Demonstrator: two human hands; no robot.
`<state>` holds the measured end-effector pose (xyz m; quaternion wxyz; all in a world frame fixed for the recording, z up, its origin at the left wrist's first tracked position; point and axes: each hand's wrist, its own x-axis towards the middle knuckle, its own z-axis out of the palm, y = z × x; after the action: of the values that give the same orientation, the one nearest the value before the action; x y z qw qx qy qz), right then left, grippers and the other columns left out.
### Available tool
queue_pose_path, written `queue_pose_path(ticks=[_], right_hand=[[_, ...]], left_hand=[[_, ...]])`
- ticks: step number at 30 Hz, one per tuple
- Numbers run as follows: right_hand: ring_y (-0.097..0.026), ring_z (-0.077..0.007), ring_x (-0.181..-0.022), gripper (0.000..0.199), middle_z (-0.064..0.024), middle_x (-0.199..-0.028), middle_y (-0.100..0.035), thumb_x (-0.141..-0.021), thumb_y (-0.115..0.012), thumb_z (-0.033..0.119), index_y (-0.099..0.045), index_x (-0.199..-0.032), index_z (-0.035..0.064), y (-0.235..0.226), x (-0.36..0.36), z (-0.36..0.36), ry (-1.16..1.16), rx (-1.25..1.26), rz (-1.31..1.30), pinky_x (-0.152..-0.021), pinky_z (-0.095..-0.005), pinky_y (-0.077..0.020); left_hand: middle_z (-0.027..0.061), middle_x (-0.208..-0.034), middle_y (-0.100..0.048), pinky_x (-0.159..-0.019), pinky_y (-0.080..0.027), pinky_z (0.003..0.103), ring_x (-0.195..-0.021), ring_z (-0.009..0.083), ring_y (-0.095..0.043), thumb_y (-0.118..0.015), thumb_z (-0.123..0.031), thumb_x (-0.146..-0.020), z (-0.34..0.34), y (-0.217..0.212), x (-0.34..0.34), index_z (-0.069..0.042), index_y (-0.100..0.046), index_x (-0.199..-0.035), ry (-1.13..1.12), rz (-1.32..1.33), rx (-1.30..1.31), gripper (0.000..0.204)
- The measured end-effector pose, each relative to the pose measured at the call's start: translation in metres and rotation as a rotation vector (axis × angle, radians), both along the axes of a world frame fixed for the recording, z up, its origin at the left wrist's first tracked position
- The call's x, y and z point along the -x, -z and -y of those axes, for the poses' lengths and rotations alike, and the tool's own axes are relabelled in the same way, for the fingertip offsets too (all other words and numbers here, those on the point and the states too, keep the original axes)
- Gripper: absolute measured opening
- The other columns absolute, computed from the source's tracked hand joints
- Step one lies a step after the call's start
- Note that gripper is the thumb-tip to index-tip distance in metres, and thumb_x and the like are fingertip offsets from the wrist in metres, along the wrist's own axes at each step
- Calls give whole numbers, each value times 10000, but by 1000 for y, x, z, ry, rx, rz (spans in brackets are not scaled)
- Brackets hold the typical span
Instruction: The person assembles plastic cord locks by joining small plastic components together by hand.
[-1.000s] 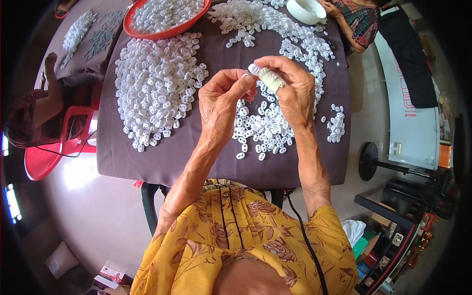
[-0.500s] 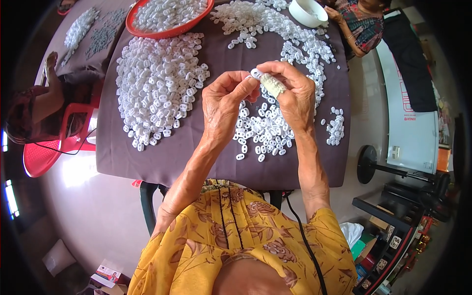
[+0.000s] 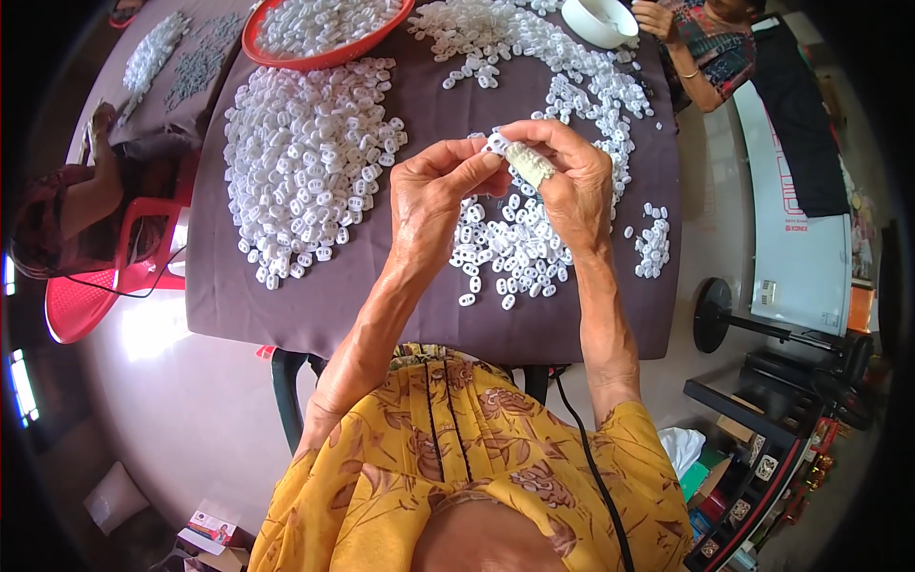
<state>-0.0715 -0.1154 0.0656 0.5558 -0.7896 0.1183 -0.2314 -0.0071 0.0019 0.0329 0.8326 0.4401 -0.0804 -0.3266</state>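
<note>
White oval piece (image 3: 497,143), apparently two-holed: held up in the air over the cloth-covered bench (image 3: 362,305), right where both sets of fingertips meet. Too small here to settle the long axis; seemingly set against the end of a digit wearing a pale, crinkled finger cover (image 3: 530,165).

Right grip (image 3: 576,181): grasping the piece from its right side, index finger arched over the top, covered digit beneath, probably the thumb. Left grip (image 3: 429,191): closed at the lower left of the piece, thumb tip against its edge; apparently nipping it too, with anything smaller between the fingertips hidden from view. Neither nearer than the other: both touching, from opposite sides of the piece.

Below the piece, toward the body, loose oval pieces (image 3: 515,253) scattered on the cloth. Left of the piece, a broad white mound (image 3: 300,172) of the same kind. Beyond and left of the piece, a red basin (image 3: 315,65) heaped with more. Beyond and right of the piece, a white bowl (image 3: 591,33), with another person's hand (image 3: 656,19) just beside. Well to the right of the piece, a small cluster (image 3: 653,246) lying apart.
</note>
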Motion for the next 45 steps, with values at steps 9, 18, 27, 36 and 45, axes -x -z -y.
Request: queue_pose_path(ticks=[9, 18, 27, 36, 45], right_hand=[[-606, -139, -736, 141, -68, -793, -640, -738, -598, 0, -627, -875, 20, 5, 0, 3, -15, 101, 31, -652, -245, -480], [-601, -189, -739, 256, -90, -803, -607, -699, -626, 10, -585, -951, 14, 8, 1, 3, -52, 364, 43, -640, -290, -480], [-571, -296, -842, 388, -122, -905, -597, -594, -582, -63, -569, -975, 11, 18, 2, 6, -43, 737, 67, -726, -360, -472], [-574, -287, -825, 346, -119, -888, -601, -628, -626, -8, -574, -970, 13, 16, 5, 6, -60, 767, 37, -714, -355, -472], [-608, -231, -818, 322, -108, -895, -624, -682, -631, 38, -600, -1002, 22, 14, 7, 8, -138, 464, 64, -727, -304, -475]], left_hand=[[106, -762, -630, -629, -503, 259, -649, 150, -607, -632, -82, -781, -1, -2, -1, 63, -602, -884, 31, 1, -20, 181], [94, -786, -621, -662, -502, 269, -687, 147, -600, -606, -149, -811, 2, 13, -4, 27, -592, -874, 72, -96, 22, 188], [47, -783, -589, -691, -491, 285, -716, 132, -580, -563, -225, -849, 3, 13, -4, 10, -591, -865, 109, -216, 58, 238], [28, -756, -551, -699, -493, 299, -702, 133, -570, -547, -232, -859, 3, 17, -8, -17, -571, -833, 184, -195, 44, 218], [36, -767, -548, -715, -505, 315, -711, 139, -570, -535, -232, -864, -8, 3, -6, -10, -573, -818, 195, -166, 79, 231]])
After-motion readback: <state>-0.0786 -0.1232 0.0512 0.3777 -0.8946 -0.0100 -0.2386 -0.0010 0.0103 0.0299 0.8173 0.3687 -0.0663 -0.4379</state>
